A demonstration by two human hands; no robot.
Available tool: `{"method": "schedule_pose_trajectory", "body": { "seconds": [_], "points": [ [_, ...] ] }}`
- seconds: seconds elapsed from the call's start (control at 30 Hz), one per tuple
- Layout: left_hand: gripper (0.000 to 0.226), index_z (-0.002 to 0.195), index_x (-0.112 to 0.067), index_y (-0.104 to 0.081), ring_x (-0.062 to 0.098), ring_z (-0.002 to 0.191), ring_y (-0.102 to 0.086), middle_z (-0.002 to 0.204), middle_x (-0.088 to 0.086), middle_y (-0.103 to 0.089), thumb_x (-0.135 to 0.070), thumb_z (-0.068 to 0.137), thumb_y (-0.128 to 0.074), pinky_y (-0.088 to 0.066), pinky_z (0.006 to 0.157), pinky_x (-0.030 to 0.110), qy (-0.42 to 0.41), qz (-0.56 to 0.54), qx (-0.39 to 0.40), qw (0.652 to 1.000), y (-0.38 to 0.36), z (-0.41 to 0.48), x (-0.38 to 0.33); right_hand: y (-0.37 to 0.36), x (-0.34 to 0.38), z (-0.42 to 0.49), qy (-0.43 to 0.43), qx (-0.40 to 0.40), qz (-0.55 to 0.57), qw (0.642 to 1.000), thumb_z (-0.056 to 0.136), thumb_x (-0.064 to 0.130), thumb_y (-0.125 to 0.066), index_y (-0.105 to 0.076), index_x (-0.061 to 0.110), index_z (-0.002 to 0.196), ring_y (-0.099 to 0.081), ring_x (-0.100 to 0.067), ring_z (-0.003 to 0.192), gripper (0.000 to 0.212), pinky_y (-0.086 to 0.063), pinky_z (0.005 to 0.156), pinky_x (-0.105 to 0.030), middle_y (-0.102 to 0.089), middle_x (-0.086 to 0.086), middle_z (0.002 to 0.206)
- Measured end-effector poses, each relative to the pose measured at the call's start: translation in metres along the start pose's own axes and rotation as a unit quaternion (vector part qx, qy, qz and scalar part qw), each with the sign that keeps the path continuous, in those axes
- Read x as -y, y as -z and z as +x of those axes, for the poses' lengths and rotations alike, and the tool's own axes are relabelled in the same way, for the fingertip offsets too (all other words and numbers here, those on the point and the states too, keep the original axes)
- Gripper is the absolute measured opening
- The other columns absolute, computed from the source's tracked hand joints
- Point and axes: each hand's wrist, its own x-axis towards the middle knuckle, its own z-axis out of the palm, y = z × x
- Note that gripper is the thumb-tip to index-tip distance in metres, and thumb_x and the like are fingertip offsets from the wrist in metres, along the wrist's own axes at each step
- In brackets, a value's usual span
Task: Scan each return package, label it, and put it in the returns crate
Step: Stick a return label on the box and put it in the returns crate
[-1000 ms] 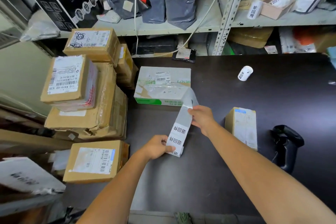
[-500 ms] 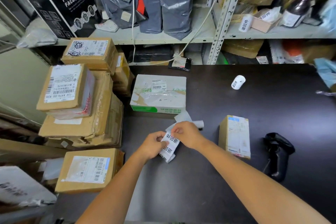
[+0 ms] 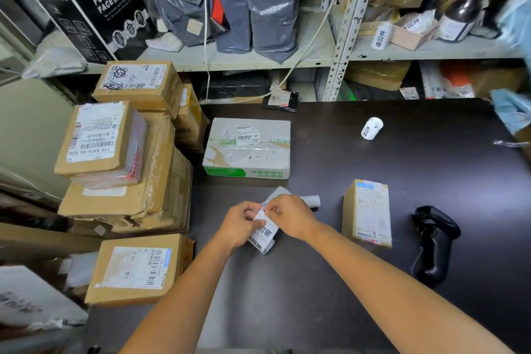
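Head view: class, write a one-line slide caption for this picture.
The left hand and right hand pinch a label strip over the table, near a white-and-green package and a brown box; scanner untouched.

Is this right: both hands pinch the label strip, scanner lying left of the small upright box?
No. Head view: left hand and right hand do pinch the label strip, but the scanner lies right of the small upright box, not left.

The person is working bare-armed. The left forearm (image 3: 184, 290) and the right forearm (image 3: 388, 276) are showing uncovered as far up as I can see, both slim and smooth, and the left hand (image 3: 240, 224) and the right hand (image 3: 290, 217) are going bare too, fingers and wrists alike showing plain skin.
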Motion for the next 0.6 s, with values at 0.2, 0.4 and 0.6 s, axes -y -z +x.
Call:
{"method": "schedule_pose_trajectory", "body": {
  "seconds": [0.2, 0.4, 0.6],
  "points": [
    [0.02, 0.093, -0.009, -0.068, 0.018, 0.073, -0.065, 0.079, 0.008, -0.07, 0.008, 0.082, -0.069, -0.052, 0.065, 0.022, 0.004, 0.011, 0.001, 1.0, 0.006, -0.001, 0.006, -0.005, 0.0, -0.001, -0.011, 0.015, 0.018, 1.0, 0.092, 0.025, -0.065, -0.074, 0.02, 0.106, -0.063, -0.011, 0.09, 0.017, -0.049, 0.079, -0.025, -0.073, 0.002, 0.103],
    [0.016, 0.097, -0.007, -0.069, 0.015, 0.069, -0.057, 0.078, 0.012, -0.061, 0.004, 0.086, -0.067, -0.048, 0.063, 0.016, -0.018, 0.021, 0.023, 0.999, 0.005, -0.001, 0.013, -0.008, 0.002, -0.003, -0.004, 0.014, 0.015, 1.0, 0.091, 0.021, -0.065, -0.074, 0.017, 0.106, -0.065, -0.016, 0.096, 0.017, -0.053, 0.087, -0.032, -0.071, -0.002, 0.104],
    [0.028, 0.099, -0.011, -0.07, 0.011, 0.074, -0.065, 0.082, 0.006, -0.07, 0.013, 0.086, -0.061, -0.054, 0.071, 0.017, -0.014, 0.008, 0.04, 0.999, 0.004, -0.003, 0.014, -0.005, -0.006, -0.003, -0.018, 0.018, 0.029, 0.999, 0.087, 0.027, -0.072, -0.073, 0.018, 0.106, -0.064, -0.013, 0.091, 0.021, -0.054, 0.084, -0.031, -0.071, 0.002, 0.101]
  ]
}}
